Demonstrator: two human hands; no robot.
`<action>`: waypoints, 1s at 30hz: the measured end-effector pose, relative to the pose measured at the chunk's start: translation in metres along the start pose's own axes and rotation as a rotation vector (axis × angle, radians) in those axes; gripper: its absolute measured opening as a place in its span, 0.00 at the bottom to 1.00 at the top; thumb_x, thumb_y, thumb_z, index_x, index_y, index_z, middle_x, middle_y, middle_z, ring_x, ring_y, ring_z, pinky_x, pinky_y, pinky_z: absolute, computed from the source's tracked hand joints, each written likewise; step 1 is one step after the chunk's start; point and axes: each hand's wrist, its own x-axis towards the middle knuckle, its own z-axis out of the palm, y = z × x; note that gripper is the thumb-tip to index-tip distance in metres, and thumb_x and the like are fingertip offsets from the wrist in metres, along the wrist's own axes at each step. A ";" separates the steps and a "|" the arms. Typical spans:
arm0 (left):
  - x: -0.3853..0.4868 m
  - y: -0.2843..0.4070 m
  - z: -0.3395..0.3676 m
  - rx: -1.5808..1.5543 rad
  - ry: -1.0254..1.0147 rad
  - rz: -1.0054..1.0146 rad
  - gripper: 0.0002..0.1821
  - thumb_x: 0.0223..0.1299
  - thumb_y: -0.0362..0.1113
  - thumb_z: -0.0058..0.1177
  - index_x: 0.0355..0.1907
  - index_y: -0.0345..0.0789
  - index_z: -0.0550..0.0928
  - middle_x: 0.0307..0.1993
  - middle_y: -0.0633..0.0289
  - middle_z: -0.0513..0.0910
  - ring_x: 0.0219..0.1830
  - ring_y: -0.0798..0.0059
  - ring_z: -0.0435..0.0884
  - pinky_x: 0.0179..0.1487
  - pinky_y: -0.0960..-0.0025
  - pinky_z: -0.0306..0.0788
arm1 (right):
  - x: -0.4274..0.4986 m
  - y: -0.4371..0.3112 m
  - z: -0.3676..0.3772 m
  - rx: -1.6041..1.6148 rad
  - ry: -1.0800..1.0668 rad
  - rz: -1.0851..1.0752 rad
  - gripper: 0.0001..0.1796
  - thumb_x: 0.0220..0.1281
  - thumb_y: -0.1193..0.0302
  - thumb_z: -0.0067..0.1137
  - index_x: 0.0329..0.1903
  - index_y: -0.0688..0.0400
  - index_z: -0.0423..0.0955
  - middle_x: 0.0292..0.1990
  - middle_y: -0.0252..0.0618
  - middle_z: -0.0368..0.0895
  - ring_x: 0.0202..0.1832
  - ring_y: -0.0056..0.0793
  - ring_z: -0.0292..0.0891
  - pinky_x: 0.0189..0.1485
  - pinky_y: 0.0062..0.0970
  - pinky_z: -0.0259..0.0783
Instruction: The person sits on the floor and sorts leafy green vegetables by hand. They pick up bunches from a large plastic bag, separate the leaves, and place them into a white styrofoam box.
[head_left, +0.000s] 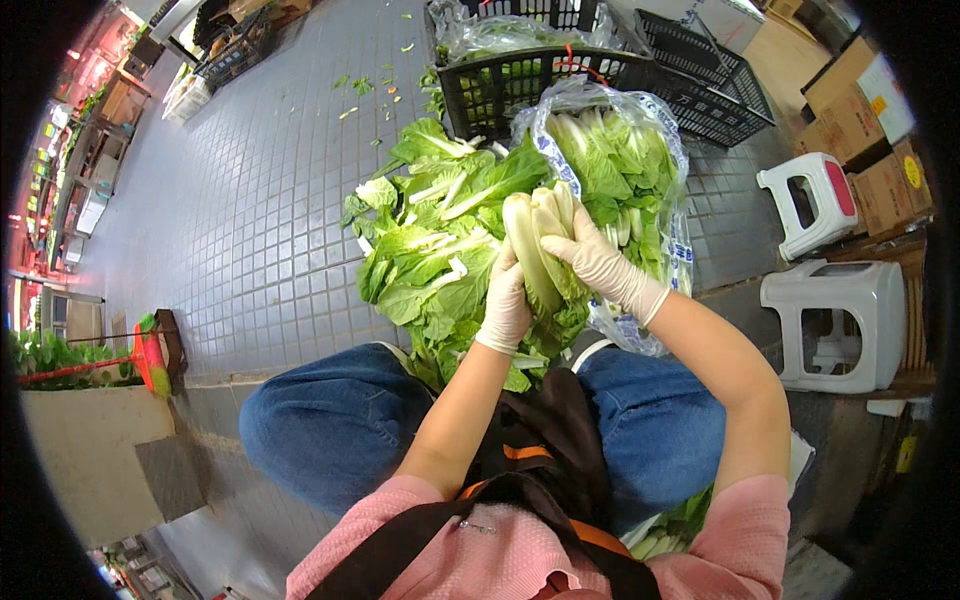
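Between my two gloved hands is a bunch of leafy greens (541, 247), like small Chinese cabbages, with the pale stem ends up and the leaves hanging towards me. My left hand (508, 300) grips its left side. My right hand (600, 262) clasps it from the right, thumb across the stems. Below and to the left, a heap of loose cabbage leaves (431, 262) spreads over the tiled floor. Just beyond my right hand lies a clear plastic bag (679, 161) with blue print, its mouth open around more cabbages (600, 157) of the same kind.
A black plastic crate (487, 94) stands behind the bag, beside a tilted black basket (712, 90). Two white plastic stools (817, 202) and cardboard boxes (844, 127) are at the right. Leaf scraps (362, 86) dot the floor; a red-and-green broom (154, 356) is at the left.
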 end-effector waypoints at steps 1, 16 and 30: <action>-0.001 0.003 0.006 -0.011 -0.010 -0.004 0.31 0.59 0.29 0.47 0.67 0.37 0.63 0.59 0.63 0.72 0.56 0.74 0.73 0.59 0.71 0.66 | -0.003 -0.009 0.000 0.008 -0.021 -0.002 0.53 0.47 0.70 0.67 0.71 0.60 0.40 0.63 0.42 0.58 0.64 0.30 0.58 0.67 0.29 0.55; -0.026 0.056 0.165 0.881 -0.425 0.287 0.25 0.61 0.36 0.53 0.61 0.33 0.71 0.53 0.57 0.77 0.55 0.72 0.74 0.60 0.71 0.66 | -0.241 -0.189 -0.152 -0.002 0.522 -0.526 0.28 0.51 0.76 0.63 0.57 0.60 0.67 0.45 0.42 0.78 0.46 0.32 0.77 0.46 0.28 0.77; 0.010 -0.010 0.079 1.173 -0.529 -0.187 0.18 0.66 0.39 0.48 0.55 0.34 0.77 0.47 0.61 0.81 0.49 0.76 0.76 0.55 0.72 0.66 | -0.645 -0.004 -0.046 -0.246 1.229 0.964 0.59 0.28 0.68 0.69 0.70 0.64 0.49 0.63 0.47 0.65 0.64 0.31 0.61 0.68 0.24 0.53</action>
